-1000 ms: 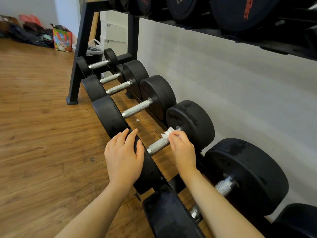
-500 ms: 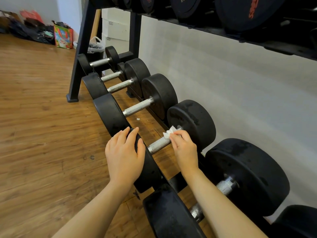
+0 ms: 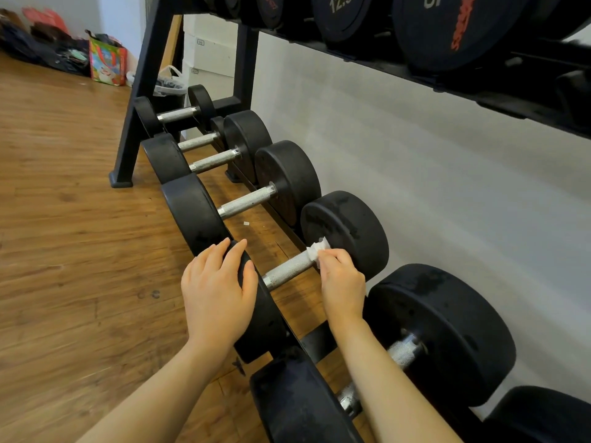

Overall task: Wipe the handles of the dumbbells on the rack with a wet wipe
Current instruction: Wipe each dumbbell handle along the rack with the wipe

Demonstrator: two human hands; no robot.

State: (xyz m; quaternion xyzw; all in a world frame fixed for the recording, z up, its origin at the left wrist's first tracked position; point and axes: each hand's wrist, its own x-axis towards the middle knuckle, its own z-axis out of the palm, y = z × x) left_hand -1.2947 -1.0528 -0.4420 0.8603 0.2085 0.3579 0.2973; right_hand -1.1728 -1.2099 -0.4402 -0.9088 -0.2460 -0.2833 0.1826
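Several black dumbbells with knurled metal handles lie in a row on the low black rack. My right hand pinches a small white wet wipe against the far end of one handle, next to the dumbbell's rear head. My left hand rests flat, fingers straight, on the front head of the same dumbbell. A larger dumbbell lies to the right, its handle partly hidden by my right forearm.
An upper shelf of heavier dumbbells overhangs the row. A grey wall runs behind the rack. Wooden floor spreads to the left. Bags and white boxes stand at the far end.
The wipe and my right hand stay at the far end of the handle, shifted only slightly. My left hand keeps its place on the front head.
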